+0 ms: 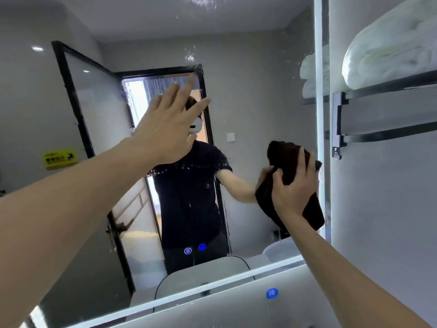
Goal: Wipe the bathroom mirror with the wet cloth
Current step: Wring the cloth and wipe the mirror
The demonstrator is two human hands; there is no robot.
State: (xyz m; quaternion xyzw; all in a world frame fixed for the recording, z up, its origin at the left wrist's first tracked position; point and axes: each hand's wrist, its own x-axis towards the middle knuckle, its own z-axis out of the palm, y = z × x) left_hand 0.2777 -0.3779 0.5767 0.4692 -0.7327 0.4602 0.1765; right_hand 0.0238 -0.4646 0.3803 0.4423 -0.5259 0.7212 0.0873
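Note:
The bathroom mirror fills most of the view, speckled with water drops and streaks. My right hand holds a dark brown cloth against the glass near the mirror's right edge, fingers spread over it and thumb hooked round its fold. My left hand is raised in front of the middle of the mirror with straight, spread fingers and holds nothing; whether it touches the glass I cannot tell. The mirror reflects a person in a dark shirt and an open black-framed door.
A lit strip borders the mirror's right side and bottom. To the right, a black wall rack carries folded white towels. Two blue touch icons glow low on the glass. A blue round sticker sits below the mirror.

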